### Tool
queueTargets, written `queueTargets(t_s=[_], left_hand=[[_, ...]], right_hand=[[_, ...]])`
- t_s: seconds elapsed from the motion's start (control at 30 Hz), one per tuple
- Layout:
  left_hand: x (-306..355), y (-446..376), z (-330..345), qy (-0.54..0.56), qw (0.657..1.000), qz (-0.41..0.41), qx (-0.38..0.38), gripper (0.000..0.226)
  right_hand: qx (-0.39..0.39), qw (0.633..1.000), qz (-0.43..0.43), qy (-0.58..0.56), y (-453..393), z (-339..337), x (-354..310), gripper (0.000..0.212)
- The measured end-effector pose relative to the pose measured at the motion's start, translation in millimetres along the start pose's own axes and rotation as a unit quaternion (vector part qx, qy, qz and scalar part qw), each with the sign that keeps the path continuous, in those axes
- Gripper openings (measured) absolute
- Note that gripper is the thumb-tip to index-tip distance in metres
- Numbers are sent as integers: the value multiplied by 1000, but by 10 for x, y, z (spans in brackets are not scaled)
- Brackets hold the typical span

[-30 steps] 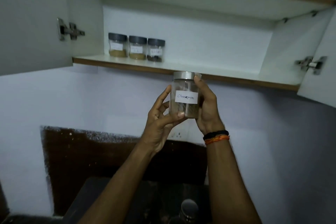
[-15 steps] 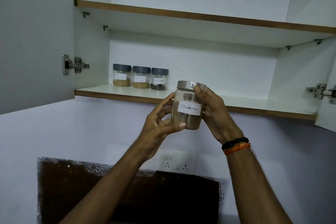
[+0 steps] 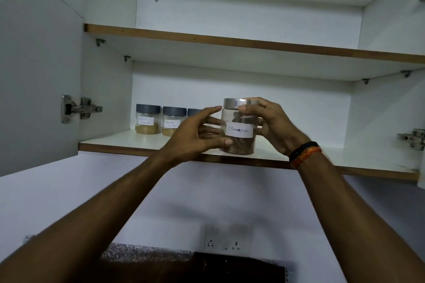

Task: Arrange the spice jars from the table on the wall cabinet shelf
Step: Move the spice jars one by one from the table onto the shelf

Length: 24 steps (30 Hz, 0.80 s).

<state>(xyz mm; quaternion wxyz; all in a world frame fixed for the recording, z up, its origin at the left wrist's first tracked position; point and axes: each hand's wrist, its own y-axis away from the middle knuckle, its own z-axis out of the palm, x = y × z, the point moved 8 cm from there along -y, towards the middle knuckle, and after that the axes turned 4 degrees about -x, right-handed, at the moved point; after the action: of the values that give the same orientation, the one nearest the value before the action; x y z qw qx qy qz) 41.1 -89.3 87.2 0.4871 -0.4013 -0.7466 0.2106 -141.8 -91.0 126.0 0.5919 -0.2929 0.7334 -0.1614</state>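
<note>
A clear cinnamon jar (image 3: 238, 132) with a silver lid and a white handwritten label is upright at the front of the lower cabinet shelf (image 3: 128, 142). Whether its base touches the shelf I cannot tell. My right hand (image 3: 276, 124) grips its lid and right side. My left hand (image 3: 195, 138) holds its left side, thumb on the front near the base and fingers spread behind. Three grey-lidded spice jars stand in a row at the back left: the first jar (image 3: 147, 119), the second jar (image 3: 173, 121), and the third jar (image 3: 194, 112), mostly hidden by my left hand.
The upper shelf (image 3: 230, 41) holds nothing that I can see. The left cabinet door (image 3: 34, 75) stands open on its hinge (image 3: 78, 109), and another hinge (image 3: 411, 139) shows at the right. A wall socket (image 3: 225, 244) is below. Bare shelf runs to the right of the cinnamon jar.
Both hands have lifted the cinnamon jar from below the shelf edge up to shelf level. My view has tilted upward, bringing the upper shelf into sight.
</note>
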Motion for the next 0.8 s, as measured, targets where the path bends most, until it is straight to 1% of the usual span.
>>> queueTargets(t_s=[0.03, 0.1, 0.2, 0.3, 0.37, 0.57, 0.7, 0.8], left_hand=[[-34, -61, -10, -60, 998, 2, -14, 87], [-146, -135, 30, -177, 982, -4, -66, 93], [-453, -182, 142, -292, 941, -43, -169, 96], [-742, -190, 269, -376, 890, -68, -251, 86], [-833, -207, 305, -398, 872, -67, -275, 82], [-854, -203, 354, -423, 855, -40, -297, 76], [-870, -208, 369, -435, 848, -30, -301, 71], [-859, -208, 376, -439, 848, -18, -296, 69]], right_hand=[[5, 1000, 2, 2, -87, -25, 35, 48], [13, 1000, 11, 0, -236, -77, 124, 49], [21, 999, 28, -10, -455, -172, 307, 40], [26, 999, 45, -9, -647, -258, 527, 35], [23, 998, 54, -3, -778, -285, 672, 35], [0, 997, 70, 6, -1061, -279, 1004, 18], [-13, 996, 84, 28, -1251, -239, 1169, 20], [-17, 995, 92, 36, -1367, -212, 1250, 28]])
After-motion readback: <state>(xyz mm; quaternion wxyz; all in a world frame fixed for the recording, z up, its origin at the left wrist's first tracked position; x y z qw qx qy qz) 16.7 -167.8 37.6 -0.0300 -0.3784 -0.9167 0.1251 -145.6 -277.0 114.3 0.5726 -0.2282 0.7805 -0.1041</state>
